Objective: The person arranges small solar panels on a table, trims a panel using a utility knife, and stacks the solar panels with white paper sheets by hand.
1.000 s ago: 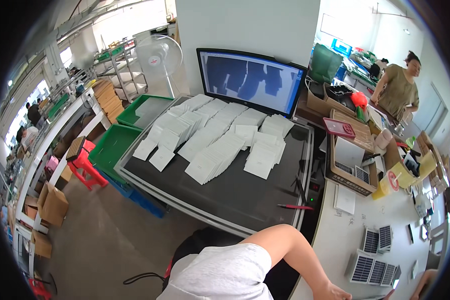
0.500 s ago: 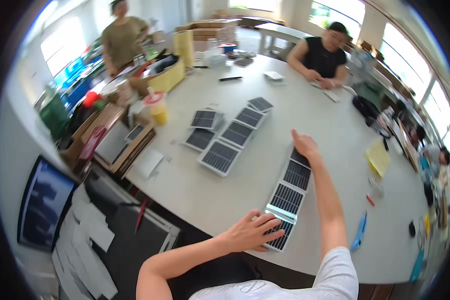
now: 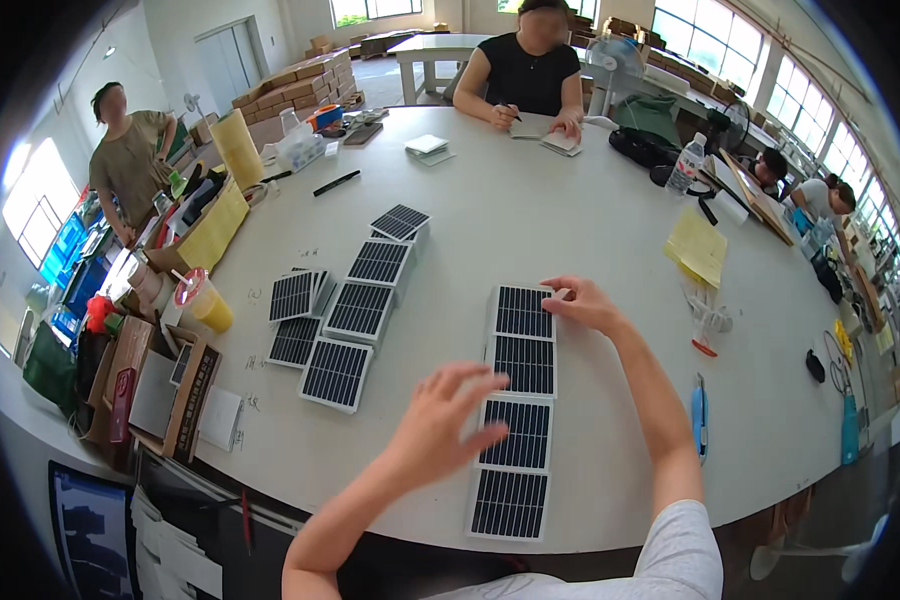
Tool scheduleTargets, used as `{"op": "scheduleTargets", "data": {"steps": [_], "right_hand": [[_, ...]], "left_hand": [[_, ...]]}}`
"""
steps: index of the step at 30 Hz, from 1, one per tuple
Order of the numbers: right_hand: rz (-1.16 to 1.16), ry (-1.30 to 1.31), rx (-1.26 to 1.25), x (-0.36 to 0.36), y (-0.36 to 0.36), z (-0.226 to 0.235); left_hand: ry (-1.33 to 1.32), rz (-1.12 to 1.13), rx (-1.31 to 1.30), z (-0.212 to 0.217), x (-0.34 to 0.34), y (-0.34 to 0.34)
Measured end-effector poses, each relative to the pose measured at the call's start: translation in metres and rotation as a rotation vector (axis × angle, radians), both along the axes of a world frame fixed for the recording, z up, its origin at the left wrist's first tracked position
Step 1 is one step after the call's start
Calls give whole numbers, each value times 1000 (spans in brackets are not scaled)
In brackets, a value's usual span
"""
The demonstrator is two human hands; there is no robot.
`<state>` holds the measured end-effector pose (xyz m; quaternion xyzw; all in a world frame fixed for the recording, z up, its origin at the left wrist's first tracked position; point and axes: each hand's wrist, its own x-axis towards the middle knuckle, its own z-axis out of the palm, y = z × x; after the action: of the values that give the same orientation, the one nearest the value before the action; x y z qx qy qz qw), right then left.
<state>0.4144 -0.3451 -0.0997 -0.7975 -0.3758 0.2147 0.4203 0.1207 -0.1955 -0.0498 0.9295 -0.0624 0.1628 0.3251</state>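
Several small solar panels with white rims, seemingly stacked, stand in a straight row in front of me. The farthest solar panel (image 3: 523,312) has my right hand (image 3: 585,305) at its far right corner, thumb and forefinger closed on the edge. Just left of the row hovers my left hand (image 3: 432,425), open and slightly blurred, its fingers spread and reaching over the middle panels. It holds nothing. The nearest solar panel (image 3: 508,505) lies close to the table's front edge. More solar panels (image 3: 360,310) stand in slanting stacks to the left.
A drink cup (image 3: 206,300) and an open cardboard box (image 3: 185,400) are on the left. A blue utility knife (image 3: 700,415), a yellow paper (image 3: 697,248) and a water bottle (image 3: 687,163) lie or stand on the right. Across the white table (image 3: 610,420) a person (image 3: 530,75) writes.
My left hand has lifted off the nearest panel and moved away from me. My right hand has shifted to the far panel's right corner. The view has turned, and the row looks straighter.
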Motion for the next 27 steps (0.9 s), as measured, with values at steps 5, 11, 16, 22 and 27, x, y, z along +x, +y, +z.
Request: {"op": "scheduleTargets", "data": {"steps": [5, 11, 16, 22, 27], "right_hand": [[-142, 100, 171, -5, 25, 10], [-152, 159, 344, 0, 25, 7], [-345, 199, 564, 10, 22, 15], [-344, -655, 488, 14, 24, 0], [-121, -735, 208, 24, 12, -16]], "left_hand": [[106, 203, -509, -36, 115, 69], [262, 39, -960, -50, 168, 73], [243, -38, -978, -70, 170, 87], [394, -105, -695, -58, 162, 91], [452, -109, -680, -55, 164, 84]]}}
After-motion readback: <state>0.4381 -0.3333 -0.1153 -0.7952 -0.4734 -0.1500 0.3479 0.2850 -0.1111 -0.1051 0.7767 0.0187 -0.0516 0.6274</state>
